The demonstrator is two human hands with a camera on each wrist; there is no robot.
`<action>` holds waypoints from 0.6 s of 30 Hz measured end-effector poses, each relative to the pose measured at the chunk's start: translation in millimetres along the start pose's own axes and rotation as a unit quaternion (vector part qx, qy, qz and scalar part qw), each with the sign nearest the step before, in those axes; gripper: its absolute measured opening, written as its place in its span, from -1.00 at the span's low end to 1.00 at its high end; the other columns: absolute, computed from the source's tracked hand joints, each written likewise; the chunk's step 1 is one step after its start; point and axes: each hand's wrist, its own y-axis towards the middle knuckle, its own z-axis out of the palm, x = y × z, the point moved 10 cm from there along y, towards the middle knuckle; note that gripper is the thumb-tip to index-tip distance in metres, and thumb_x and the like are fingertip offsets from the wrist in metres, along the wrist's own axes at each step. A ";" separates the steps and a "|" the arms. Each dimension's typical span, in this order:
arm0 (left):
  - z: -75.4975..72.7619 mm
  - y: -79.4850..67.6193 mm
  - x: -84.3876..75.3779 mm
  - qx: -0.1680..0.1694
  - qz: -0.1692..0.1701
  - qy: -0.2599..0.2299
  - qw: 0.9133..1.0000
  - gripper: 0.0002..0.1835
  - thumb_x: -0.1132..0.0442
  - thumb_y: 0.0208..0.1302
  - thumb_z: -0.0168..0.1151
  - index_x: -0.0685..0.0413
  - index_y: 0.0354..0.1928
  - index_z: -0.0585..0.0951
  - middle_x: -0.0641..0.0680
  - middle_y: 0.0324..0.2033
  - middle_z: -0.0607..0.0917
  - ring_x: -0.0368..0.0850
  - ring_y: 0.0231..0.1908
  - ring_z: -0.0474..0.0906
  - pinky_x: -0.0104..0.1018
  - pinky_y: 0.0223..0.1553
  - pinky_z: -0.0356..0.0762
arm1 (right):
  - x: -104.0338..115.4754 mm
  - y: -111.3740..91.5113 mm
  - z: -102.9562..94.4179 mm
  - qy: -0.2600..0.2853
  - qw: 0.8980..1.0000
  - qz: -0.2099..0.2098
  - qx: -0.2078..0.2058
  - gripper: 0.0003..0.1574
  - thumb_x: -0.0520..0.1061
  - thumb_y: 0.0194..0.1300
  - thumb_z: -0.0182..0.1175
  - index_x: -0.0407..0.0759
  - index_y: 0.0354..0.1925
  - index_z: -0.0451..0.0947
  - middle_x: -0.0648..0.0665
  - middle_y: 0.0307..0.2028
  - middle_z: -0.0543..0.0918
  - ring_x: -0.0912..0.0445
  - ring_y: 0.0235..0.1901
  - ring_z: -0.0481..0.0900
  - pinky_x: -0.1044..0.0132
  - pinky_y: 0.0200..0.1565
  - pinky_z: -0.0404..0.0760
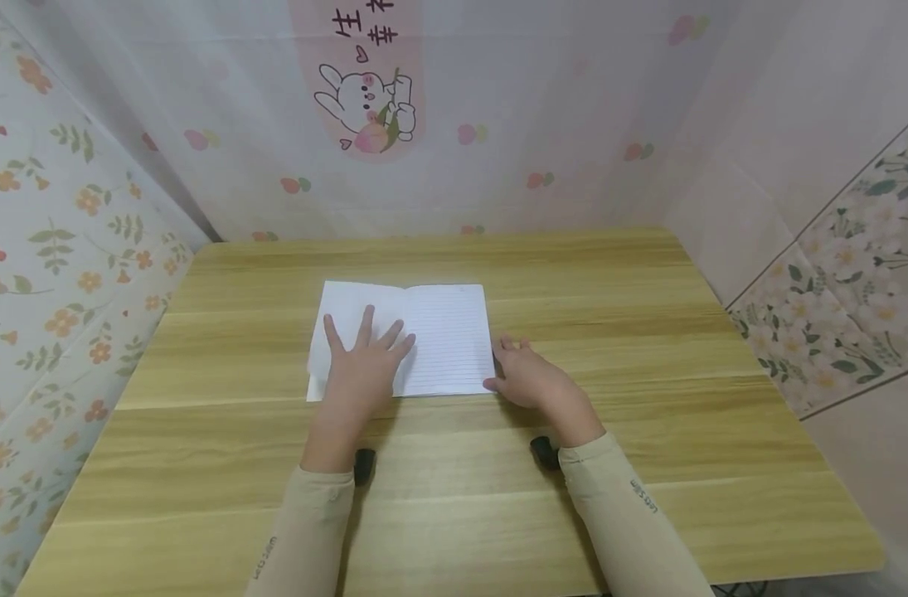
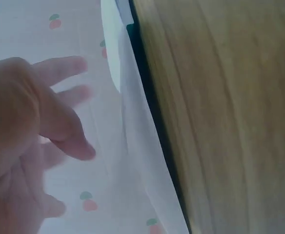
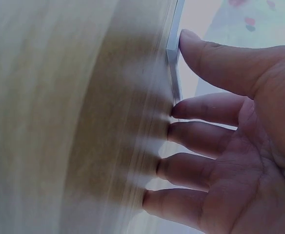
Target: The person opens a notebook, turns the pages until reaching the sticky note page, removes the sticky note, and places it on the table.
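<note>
A notebook [image 1: 449,344] with lined pages lies spread flat on the wooden table [image 1: 454,506]. Over its left page is my left hand [image 1: 358,373], with fingers straight and spread apart. The left wrist view shows that hand's fingers [image 2: 67,131] raised a little off the paper, beside the notebook's edge [image 2: 141,122]. At the notebook's lower right corner is my right hand [image 1: 531,377]. Its thumb [image 3: 201,53] touches the corner, while the other fingers, fairly straight, rest their tips on the table along the right edge.
Patterned curtains [image 1: 543,108] hang behind the table and along both sides. A black wrist mount shows under each forearm, one at the left wrist [image 1: 364,467] and one at the right wrist [image 1: 545,453]. Bare wood surrounds the notebook.
</note>
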 end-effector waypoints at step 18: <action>41.4 2.2 8.3 0.184 -0.031 -0.208 0.960 -0.40 0.29 0.61 -0.20 0.09 0.62 0.32 0.24 0.66 0.23 0.44 0.65 0.04 0.42 0.58 0.14 | 2.4 2.0 -1.7 -0.002 1.000 0.007 0.006 -0.08 0.05 0.64 0.14 -0.44 0.63 0.07 -0.47 0.66 0.01 -0.48 0.64 0.00 -0.27 0.64 0.10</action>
